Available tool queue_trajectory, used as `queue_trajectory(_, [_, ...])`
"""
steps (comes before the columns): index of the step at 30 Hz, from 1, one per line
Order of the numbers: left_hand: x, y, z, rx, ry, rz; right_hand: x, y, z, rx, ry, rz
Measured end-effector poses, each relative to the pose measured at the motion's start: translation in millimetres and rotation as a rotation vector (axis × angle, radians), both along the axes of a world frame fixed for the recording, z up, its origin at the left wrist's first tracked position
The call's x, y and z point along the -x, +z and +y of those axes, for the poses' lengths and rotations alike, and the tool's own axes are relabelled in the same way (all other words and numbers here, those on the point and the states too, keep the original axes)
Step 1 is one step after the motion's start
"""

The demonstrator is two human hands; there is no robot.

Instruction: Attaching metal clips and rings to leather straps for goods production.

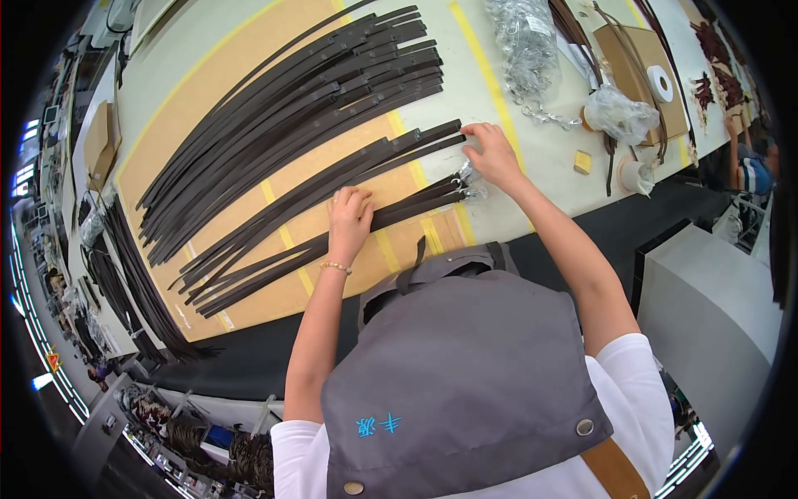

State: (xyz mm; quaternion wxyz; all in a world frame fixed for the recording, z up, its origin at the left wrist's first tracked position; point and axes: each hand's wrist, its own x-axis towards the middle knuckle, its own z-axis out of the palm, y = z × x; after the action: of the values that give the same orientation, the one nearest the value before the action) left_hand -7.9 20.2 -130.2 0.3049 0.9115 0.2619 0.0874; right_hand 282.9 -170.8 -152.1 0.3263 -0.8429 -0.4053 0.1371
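My left hand (349,218) lies over the dark brown straps (316,198) near the table's front. Its fingers are bent and closed on a strap; the palm side is hidden. Beside the right ends of two straps is my right hand (494,156), thumb and forefinger apart, fingertips by the strap ends. Below those ends, a nearer group of straps (407,208) carries silvery metal clasps (460,181) with bits of clear plastic wrap. A larger bundle of similar straps (307,100) is spread in long rows farther back.
Yellow tape lines (490,75) cross the table. At the back right are a clear bag (525,50) of metal chains, a crumpled plastic bag (619,115), a white tape roll (659,84), cardboard (632,62) and a small yellow block (583,161). More straps (137,274) hang over the left edge.
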Motion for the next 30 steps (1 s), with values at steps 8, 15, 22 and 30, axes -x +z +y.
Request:
queue_trajectory(8, [-88,-20,17,-0.089,0.050,0.011,-3,-5,-1,0.132,0.035,0.155])
queue_trajectory(15, [-99,-38,27,-0.078,-0.099,0.047,-83,3,-42,0.126,-0.371,-0.218])
queue_trajectory(22, [-94,-30,36,-0.125,-0.206,-0.044,-108,-1,-50,0.375,-0.206,-0.342])
queue_trajectory(30, [-86,67,28,0.425,0.062,-0.288,-24,83,12,-0.308,-0.188,1.346])
